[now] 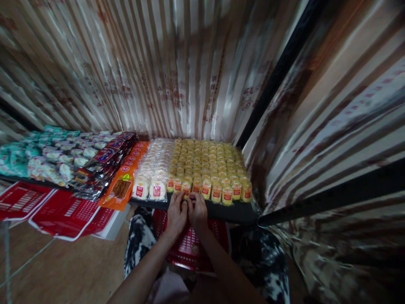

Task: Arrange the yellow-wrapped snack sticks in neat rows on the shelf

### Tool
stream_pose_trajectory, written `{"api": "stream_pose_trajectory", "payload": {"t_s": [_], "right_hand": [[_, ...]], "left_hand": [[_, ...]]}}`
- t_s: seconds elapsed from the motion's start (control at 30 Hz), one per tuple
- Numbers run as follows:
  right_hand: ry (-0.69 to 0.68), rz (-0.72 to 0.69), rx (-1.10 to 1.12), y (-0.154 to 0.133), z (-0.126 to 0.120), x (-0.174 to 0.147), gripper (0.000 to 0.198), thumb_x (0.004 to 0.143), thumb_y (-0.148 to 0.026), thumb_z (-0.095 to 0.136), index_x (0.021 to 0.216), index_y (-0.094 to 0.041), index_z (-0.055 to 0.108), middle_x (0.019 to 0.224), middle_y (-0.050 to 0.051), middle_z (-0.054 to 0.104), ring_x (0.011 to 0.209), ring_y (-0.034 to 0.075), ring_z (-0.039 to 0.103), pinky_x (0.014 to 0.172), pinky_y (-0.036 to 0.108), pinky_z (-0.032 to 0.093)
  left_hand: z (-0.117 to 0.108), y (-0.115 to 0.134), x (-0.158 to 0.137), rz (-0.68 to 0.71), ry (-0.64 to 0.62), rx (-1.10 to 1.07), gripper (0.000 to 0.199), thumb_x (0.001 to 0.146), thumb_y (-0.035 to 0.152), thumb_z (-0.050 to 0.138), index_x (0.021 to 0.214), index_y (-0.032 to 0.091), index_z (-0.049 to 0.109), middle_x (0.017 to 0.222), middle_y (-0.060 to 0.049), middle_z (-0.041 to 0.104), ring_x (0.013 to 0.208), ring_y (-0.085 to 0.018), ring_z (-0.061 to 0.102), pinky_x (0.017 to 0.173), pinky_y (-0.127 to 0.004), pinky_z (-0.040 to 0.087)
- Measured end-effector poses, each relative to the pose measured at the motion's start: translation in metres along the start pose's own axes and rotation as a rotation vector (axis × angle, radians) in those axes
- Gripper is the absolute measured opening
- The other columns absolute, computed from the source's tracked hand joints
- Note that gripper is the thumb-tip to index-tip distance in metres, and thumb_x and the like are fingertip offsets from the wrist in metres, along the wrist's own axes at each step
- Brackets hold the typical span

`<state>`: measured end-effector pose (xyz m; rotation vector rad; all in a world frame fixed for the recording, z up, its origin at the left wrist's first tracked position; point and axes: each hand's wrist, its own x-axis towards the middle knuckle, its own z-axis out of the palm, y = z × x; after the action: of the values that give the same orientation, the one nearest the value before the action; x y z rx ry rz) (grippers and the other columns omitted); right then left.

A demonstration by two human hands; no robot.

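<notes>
Side by side at the front edge of a dark shelf [234, 214], my left hand [177, 212] and my right hand [198, 212] have their fingers curled and nearly touching. Both close on the lower end of a small yellow packaged cake [186, 186] in the front row, and the fingertips partly cover it. Behind it, many rows of similar yellow packaged cakes [205, 158] in clear wrappers with red and white labels fill the shelf's right part. Left of these are white packaged cakes [157, 190], also in clear wrappers with red labels.
An orange snack packet [122, 185], dark shiny packets [107, 169] and teal-and-white packets [15, 154] lie farther left on the shelf. Red baskets [72, 213] stand below, one between my knees. Striped plastic sheeting [177, 63] hangs behind; dark poles [278, 80] frame the right side.
</notes>
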<state>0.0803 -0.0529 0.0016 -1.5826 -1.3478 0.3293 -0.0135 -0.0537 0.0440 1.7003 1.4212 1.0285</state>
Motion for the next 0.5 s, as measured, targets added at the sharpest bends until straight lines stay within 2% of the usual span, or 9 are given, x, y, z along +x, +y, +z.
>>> {"api": "stream_pose_trajectory", "payload": {"t_s": [0.17, 0.27, 0.37, 0.43, 0.5], "right_hand": [[-0.013, -0.094, -0.078, -0.001, -0.004, 0.004, 0.026, 0.089, -0.023, 0.035, 0.092, -0.019, 0.06, 0.087, 0.007, 0.058, 0.084, 0.017, 0.054, 0.082, 0.032, 0.046], [-0.048, -0.158, -0.16, -0.003, -0.009, 0.002, 0.03, 0.089, -0.022, 0.035, 0.095, -0.02, 0.064, 0.088, 0.007, 0.06, 0.086, 0.018, 0.053, 0.083, 0.033, 0.045], [-0.007, -0.229, -0.21, -0.005, -0.018, 0.001, 0.035, 0.09, -0.022, 0.034, 0.112, -0.02, 0.06, 0.112, 0.01, 0.058, 0.108, 0.02, 0.049, 0.095, 0.039, 0.04], [0.052, -0.244, -0.309, -0.002, -0.025, 0.003, 0.038, 0.09, -0.024, 0.035, 0.122, -0.02, 0.055, 0.133, 0.011, 0.046, 0.127, 0.025, 0.035, 0.103, 0.047, 0.03], [0.079, -0.235, -0.434, 0.004, -0.031, 0.008, 0.039, 0.09, -0.027, 0.038, 0.126, -0.021, 0.052, 0.142, 0.011, 0.037, 0.135, 0.03, 0.021, 0.105, 0.053, 0.023]], "left_hand": [[0.003, -0.005, -0.001, 0.011, -0.033, 0.046, 0.039, 0.084, 0.02, 0.04, 0.119, 0.012, 0.055, 0.118, -0.011, 0.051, 0.112, -0.019, 0.05, 0.102, -0.033, 0.037], [0.003, -0.007, -0.003, 0.108, 0.032, 0.2, 0.039, 0.086, 0.019, 0.037, 0.121, 0.012, 0.054, 0.122, -0.013, 0.05, 0.116, -0.02, 0.047, 0.104, -0.037, 0.035], [0.004, -0.007, 0.0, 0.27, 0.144, 0.414, 0.042, 0.088, 0.019, 0.036, 0.129, 0.015, 0.047, 0.142, -0.012, 0.034, 0.136, -0.026, 0.021, 0.11, -0.047, 0.022], [0.008, -0.009, 0.004, 0.328, 0.148, 0.531, 0.045, 0.089, 0.021, 0.038, 0.134, 0.016, 0.041, 0.149, -0.011, 0.023, 0.14, -0.029, 0.003, 0.11, -0.053, 0.016], [0.016, -0.012, 0.01, 0.333, 0.124, 0.63, 0.049, 0.089, 0.023, 0.039, 0.136, 0.013, 0.037, 0.15, -0.014, 0.021, 0.14, -0.029, 0.002, 0.11, -0.055, 0.015]]}}
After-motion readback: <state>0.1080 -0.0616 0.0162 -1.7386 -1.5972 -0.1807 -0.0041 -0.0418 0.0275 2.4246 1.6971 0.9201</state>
